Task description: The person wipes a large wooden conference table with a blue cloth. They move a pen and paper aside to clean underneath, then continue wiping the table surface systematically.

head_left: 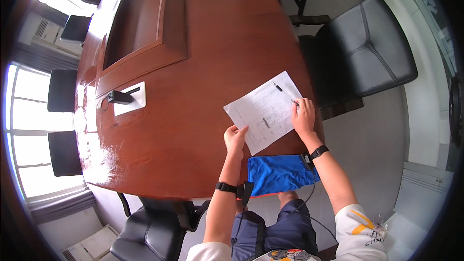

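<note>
A white sheet of paper [253, 110] with a grid and handwriting lies at a slant on the reddish-brown wooden table [224, 43]. My left hand [235, 138] pinches its lower left edge, thumb on top. In my right hand [304, 116], at the sheet's right edge, is a pen [295, 103] with its tip over the paper. A black pen cap [277, 86] rests near the top of the sheet. Lower on the page is a dark scribbled-out patch [266, 122]. Just below the paper, a blue cloth [277, 174] lies along the table edge between my forearms.
A black leather chair [369, 47] stands to the right, another chair [148, 233] at lower left. A black adapter [121, 97] sits on a table socket plate [139, 105]. Cables [314, 185] run from the black straps on my wrists.
</note>
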A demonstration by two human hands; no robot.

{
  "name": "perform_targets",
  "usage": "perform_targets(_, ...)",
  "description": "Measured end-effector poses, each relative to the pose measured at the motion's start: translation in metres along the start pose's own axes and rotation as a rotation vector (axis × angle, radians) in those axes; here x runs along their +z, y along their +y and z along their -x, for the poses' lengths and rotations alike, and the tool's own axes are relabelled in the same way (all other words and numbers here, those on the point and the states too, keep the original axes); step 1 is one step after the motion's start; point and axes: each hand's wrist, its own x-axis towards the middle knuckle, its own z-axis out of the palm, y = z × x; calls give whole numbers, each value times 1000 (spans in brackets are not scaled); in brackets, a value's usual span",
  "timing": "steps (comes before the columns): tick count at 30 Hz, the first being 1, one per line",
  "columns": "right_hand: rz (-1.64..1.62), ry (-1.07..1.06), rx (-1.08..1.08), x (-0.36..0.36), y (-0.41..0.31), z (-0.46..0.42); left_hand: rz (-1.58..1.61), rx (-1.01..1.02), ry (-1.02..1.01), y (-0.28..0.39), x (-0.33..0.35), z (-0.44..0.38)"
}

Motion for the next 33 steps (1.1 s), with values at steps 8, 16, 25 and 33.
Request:
perform_targets(8, -297, 94, 104, 3, -42, -14, -289, 400, 186, 89, -78, 0)
perform_targets(16, -1001, -317, 307, 36, -188, -19, 40, 488, 485, 89, -349, 31)
perform_targets(25, -1050, -549, 280, 83, -312, 24, 343, 328, 611, 24, -492, 87)
perform_targets(33, -892, -638, 147, 148, -424, 56, -259, 353, 858, -11, -524, 93)
